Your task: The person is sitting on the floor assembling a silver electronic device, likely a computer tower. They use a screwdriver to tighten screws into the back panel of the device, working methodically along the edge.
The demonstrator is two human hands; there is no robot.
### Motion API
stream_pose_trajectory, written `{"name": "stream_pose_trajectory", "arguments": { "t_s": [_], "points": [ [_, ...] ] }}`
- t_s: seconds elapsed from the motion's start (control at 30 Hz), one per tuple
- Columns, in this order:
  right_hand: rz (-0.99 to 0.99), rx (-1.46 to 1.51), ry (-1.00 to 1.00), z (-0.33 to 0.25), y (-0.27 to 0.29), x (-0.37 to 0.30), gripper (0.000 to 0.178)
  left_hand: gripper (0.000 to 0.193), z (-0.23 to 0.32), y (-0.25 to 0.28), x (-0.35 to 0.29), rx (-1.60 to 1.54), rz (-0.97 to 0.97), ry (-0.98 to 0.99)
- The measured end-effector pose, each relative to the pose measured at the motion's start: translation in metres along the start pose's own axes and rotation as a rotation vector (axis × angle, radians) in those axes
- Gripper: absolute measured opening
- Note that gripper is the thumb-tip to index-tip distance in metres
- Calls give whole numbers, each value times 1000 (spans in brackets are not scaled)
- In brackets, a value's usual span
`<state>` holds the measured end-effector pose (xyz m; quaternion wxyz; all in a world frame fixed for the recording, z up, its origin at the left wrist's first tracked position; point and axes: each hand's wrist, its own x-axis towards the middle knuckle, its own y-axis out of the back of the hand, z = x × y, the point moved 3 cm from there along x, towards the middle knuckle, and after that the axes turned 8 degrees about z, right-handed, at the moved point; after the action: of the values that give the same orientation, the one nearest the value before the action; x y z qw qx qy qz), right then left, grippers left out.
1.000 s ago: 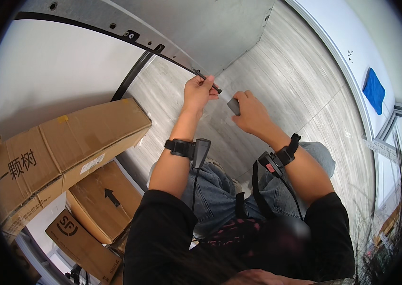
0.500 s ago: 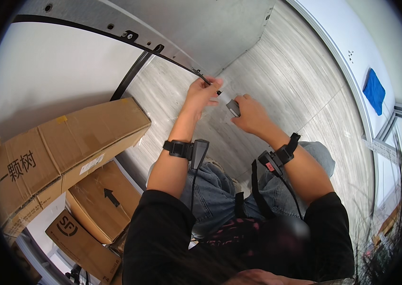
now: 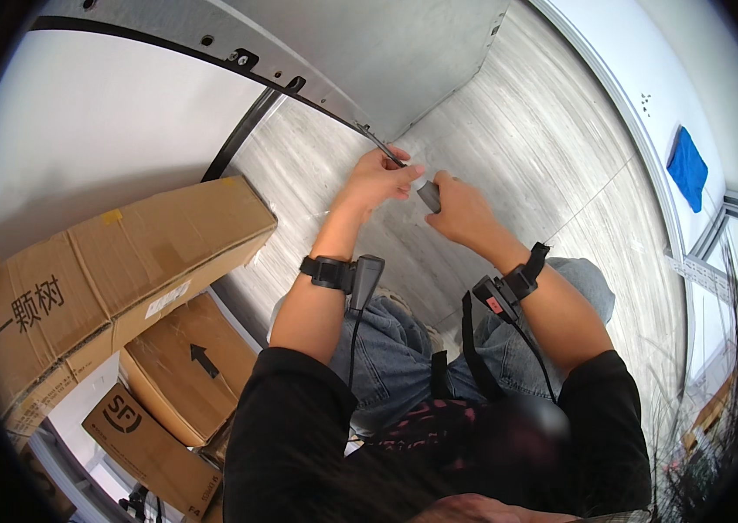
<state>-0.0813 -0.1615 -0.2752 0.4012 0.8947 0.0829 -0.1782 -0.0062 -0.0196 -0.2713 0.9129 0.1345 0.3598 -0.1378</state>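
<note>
My right hand [image 3: 463, 207] is closed round a short grey-handled tool [image 3: 427, 195], which looks like a screwdriver. A thin dark rod [image 3: 377, 141] runs from near that handle up to the lower edge of a grey metal panel [image 3: 334, 52]. With its fingers pinched on the rod, my left hand [image 3: 377, 181] is beside the handle's front end. Whether rod and handle are joined is hidden by the left fingers. Along the panel's edge are dark holes and a black bracket [image 3: 243, 59]. Each wrist bears a black strap with a small cabled device.
A long cardboard box [image 3: 142, 248] lies on the left, with a smaller carton [image 3: 194, 366] and another box [image 3: 146, 444] near it. A black leg [image 3: 242, 131] stands behind. On the right is a white ledge with a blue cloth [image 3: 687, 170]. Pale wood-look floor [image 3: 552, 131] stretches beyond my hands.
My left hand has moved slightly right along the rod, closer to the right hand. The gap between the rod's end and the grey handle has closed. The right hand has barely moved.
</note>
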Motion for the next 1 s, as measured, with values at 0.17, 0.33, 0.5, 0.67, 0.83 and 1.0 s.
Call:
{"name": "stream_pose_trajectory", "arguments": {
  "t_s": [0.17,0.33,0.5,0.67,0.83,1.0],
  "points": [
    [-21,6,-60,-5,3,0,40,26,-8,2,3,-23,-28,5],
    [-79,74,-50,2,-4,5,40,24,-18,4,8,-112,-78,-43],
    [-26,18,51,-2,-2,2,37,26,-6,1,0,157,-72,14],
    [9,-4,12,-1,-4,0,41,27,-6,-6,-3,118,-79,21],
    [-150,51,-47,0,-6,4,42,27,-18,3,4,-76,-144,17],
    [-51,22,92,0,-7,2,42,22,-9,-4,-2,68,-34,64]
  ]
}}
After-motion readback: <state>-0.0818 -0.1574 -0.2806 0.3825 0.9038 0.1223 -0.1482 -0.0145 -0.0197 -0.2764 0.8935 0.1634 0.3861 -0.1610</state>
